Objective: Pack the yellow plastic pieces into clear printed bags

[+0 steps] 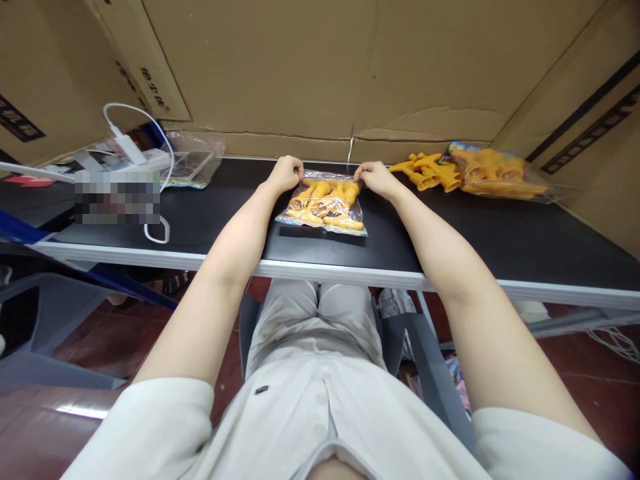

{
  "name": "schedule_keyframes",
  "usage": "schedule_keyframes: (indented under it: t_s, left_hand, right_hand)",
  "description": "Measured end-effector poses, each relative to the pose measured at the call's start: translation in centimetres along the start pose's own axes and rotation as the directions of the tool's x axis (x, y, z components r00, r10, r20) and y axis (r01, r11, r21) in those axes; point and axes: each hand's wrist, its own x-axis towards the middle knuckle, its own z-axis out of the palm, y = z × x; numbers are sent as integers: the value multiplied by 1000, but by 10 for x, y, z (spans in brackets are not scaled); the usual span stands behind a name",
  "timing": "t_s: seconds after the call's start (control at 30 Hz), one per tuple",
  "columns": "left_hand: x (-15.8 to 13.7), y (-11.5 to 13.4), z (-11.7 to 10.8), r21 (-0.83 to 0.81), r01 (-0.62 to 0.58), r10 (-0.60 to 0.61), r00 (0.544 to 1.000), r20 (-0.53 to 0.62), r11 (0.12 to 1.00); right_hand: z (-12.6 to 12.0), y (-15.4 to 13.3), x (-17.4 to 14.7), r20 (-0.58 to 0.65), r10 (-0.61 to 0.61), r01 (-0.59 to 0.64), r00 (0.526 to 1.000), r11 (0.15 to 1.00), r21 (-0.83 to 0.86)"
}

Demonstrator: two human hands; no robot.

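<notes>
On the table [525, 240] before us lies the middle bag [325, 205], with toys [311, 195] inside it. Our left hand [286, 173] is at its far left corner, our right hand [376, 179] at its far right corner. Just right of that hand we have loose toys [431, 172], then a second bag [500, 175] beside them. Left of our left hand lies a flat bag [193, 160], and farther left a cable [131, 105]. Cardboard [275, 67] stands behind everything.

Even light, glints on clear bag [323, 204], stretched edges.
</notes>
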Motion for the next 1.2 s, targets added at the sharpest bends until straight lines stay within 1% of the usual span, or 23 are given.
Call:
schedule_keyframes:
  t_s: [0.1, 0.27, 0.37, 0.53, 0.6, 0.73, 0.9, 1.03, 1.13, 1.2]
  left_hand:
    - [1, -2, 4, 96, -68, 67, 998, 15, 993]
    - [2, -4, 7, 172, -85, 80, 996, 35, 981]
    - [2, -2, 5, 142, -99, 96, 995, 26, 985]
    - [-3, 14, -1, 58, -129, 128, 992, 10, 990]
    - [-6, 23, -2, 31, -141, 141, 990, -1, 990]
    - [-12, 38, -4, -7, -177, 177, 984, -9, 984]
    - [-16, 46, -3, -90, -197, 194, 980, -36, 976]
    - [-20, 50, -3, -143, -174, 168, 984, -53, 974]
    - [-22, 51, -3, -135, -177, 171, 984, -48, 975]
    - [-21, 49, -2, -88, -213, 209, 977, -49, 973]
  right_hand:
    - [-2, -1, -1, 20, 26, -26, 999, 999, 20]
    - [-5, 0, -4, 15, -10, 10, 1000, 1000, -29]
    - [-6, -2, -7, 20, -6, 6, 1000, 1000, 2]
    - [-15, -8, -13, 93, 125, -138, 988, 978, 155]
    - [-21, -9, -14, 147, 178, -207, 973, 956, 208]
    - [-32, -12, -16, 291, 244, -313, 925, 924, 220]
    - [-35, -19, -22, 364, 245, -364, 899, 880, 306]
    - [-31, -22, -26, 466, 252, -423, 848, 851, 311]
    - [-30, -20, -27, 521, 268, -456, 810, 847, 272]
    - [-30, -18, -25, 546, 263, -462, 796, 846, 265]
